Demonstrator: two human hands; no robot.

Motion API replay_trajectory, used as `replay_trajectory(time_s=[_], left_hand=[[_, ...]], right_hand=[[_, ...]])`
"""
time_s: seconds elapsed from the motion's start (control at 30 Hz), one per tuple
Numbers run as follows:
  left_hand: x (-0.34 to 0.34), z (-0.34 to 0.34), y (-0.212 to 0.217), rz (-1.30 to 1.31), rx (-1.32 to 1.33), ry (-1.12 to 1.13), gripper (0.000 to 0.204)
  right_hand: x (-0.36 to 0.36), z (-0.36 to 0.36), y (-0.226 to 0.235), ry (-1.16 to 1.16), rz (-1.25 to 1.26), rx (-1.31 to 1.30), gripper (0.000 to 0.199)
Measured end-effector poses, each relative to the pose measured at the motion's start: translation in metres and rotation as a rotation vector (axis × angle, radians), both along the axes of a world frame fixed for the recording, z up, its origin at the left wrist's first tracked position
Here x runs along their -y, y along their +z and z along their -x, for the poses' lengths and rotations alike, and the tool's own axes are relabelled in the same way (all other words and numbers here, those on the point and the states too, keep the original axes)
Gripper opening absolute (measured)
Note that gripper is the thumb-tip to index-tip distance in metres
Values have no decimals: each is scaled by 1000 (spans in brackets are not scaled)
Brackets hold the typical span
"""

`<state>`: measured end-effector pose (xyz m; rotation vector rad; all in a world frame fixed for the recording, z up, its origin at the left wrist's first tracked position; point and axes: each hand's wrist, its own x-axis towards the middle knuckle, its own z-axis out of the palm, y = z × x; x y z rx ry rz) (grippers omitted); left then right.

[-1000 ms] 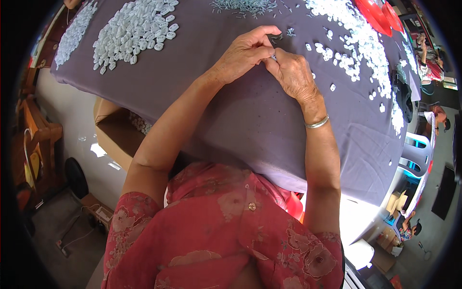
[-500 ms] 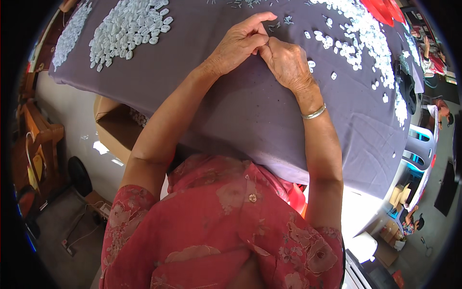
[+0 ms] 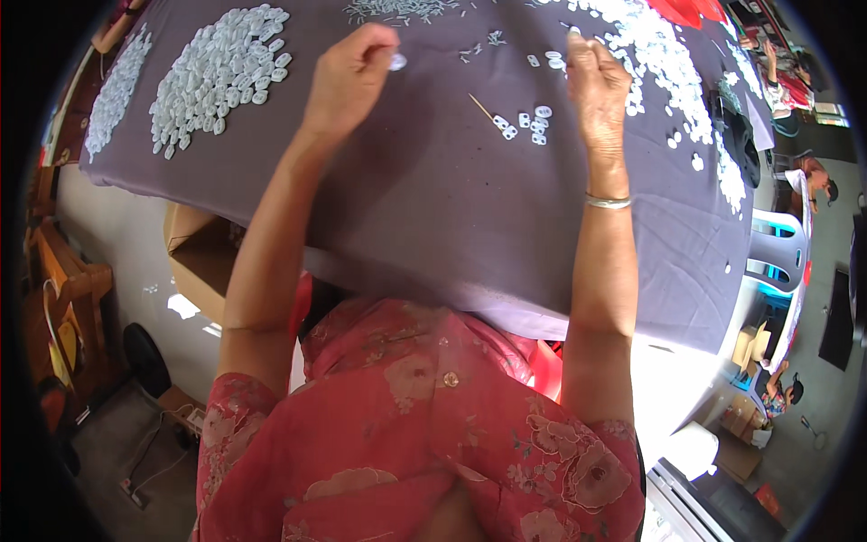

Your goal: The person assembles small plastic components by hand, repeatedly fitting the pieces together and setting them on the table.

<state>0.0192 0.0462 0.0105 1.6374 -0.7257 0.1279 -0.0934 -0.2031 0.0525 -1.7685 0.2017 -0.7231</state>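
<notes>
My left hand (image 3: 348, 86) is closed, slightly blurred, above the cloth to the right of a heap of white oval plastic pieces (image 3: 217, 77). At its fingertips shows one white oval piece (image 3: 398, 62), seemingly pinched. My right hand (image 3: 598, 95), its wrist in a silver bangle, has its fingers pinched at the near edge of scattered white pieces (image 3: 664, 68). A small white piece (image 3: 574, 31) shows at those fingertips. Between the hands lie a thin wooden stick (image 3: 480, 107), several small white two-holed pieces (image 3: 538, 126) and a few tiny grey pins (image 3: 495, 38).
A dark grey-purple cloth (image 3: 406, 208) covers the table. More grey pins (image 3: 397, 9) lie at the far side, and another white heap (image 3: 117, 95) at far left. A red container (image 3: 677, 9) stands far right. Below the left edge is an open cardboard box (image 3: 203, 262).
My hands were together over the middle and have moved apart, left hand leftward, right hand rightward and farther away. The stick and the small white pieces under them are now uncovered.
</notes>
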Motion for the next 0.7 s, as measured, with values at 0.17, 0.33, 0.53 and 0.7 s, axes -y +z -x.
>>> replay_trajectory(time_s=[0.17,0.33,0.53,0.7], left_hand=[[-65,-18,7,-566,120,160,8],[-113,-48,1,-566,233,317,9],[-110,-47,11,-599,312,471,10],[-61,-17,16,-277,360,219,8]], right_hand=[[39,39,8,-73,107,-266,20],[46,67,3,49,179,-376,9],[53,76,-8,-19,377,-459,10],[51,74,-7,-92,607,-556,15]])
